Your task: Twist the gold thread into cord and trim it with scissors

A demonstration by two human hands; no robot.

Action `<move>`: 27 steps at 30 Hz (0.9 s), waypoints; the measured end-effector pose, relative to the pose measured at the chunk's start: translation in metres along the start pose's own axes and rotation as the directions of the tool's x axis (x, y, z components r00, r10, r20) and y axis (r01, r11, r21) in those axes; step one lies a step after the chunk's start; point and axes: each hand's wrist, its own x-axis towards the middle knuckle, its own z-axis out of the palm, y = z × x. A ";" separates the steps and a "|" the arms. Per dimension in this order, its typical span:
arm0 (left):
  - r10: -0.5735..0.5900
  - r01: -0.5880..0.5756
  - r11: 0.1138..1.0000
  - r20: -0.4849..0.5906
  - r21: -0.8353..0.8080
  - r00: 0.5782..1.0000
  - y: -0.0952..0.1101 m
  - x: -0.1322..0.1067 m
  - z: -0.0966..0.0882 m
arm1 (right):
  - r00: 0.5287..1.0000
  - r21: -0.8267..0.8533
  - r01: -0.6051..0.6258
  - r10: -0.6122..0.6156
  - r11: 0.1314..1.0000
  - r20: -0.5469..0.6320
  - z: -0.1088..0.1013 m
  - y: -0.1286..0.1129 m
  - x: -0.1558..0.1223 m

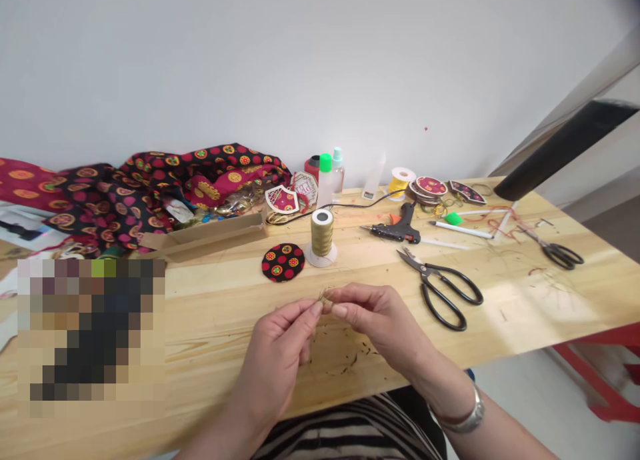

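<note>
My left hand (280, 343) and my right hand (380, 317) meet above the wooden table, both closed in a pinch. Between their fingertips is a small bunch of gold-brown thread (325, 299), partly hidden by the fingers. Just beyond them stands a spool of gold thread (322, 237) on a white base. A round patch of black fabric with red and yellow dots (283, 263) lies flat to the spool's left. Black-handled scissors (440, 283) rest with blades parted, right of my right hand. Small dark scraps (350, 361) are scattered below my hands.
Patterned fabric (210, 170) is heaped at the back left behind a cardboard tray (215, 237). A black glue gun (400, 227), bottles (325, 180), a yellow thread spool (400, 182) and smaller scissors (560, 252) lie along the back and right. A black post (565, 150) rises at the right.
</note>
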 end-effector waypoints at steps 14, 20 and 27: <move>-0.002 -0.009 0.985 0.062 0.172 0.998 0.001 -0.005 -0.002 | 0.992 0.176 -0.089 0.072 0.980 0.105 -0.001 0.005 0.006; 0.028 -0.045 0.968 0.071 0.248 0.997 0.004 -0.007 -0.002 | 0.990 0.211 -0.061 0.032 0.976 0.138 -0.004 0.004 0.007; 0.045 -0.076 0.947 0.104 0.314 0.994 0.008 -0.007 -0.002 | 0.982 0.246 -0.065 0.018 0.967 0.188 -0.007 0.003 0.007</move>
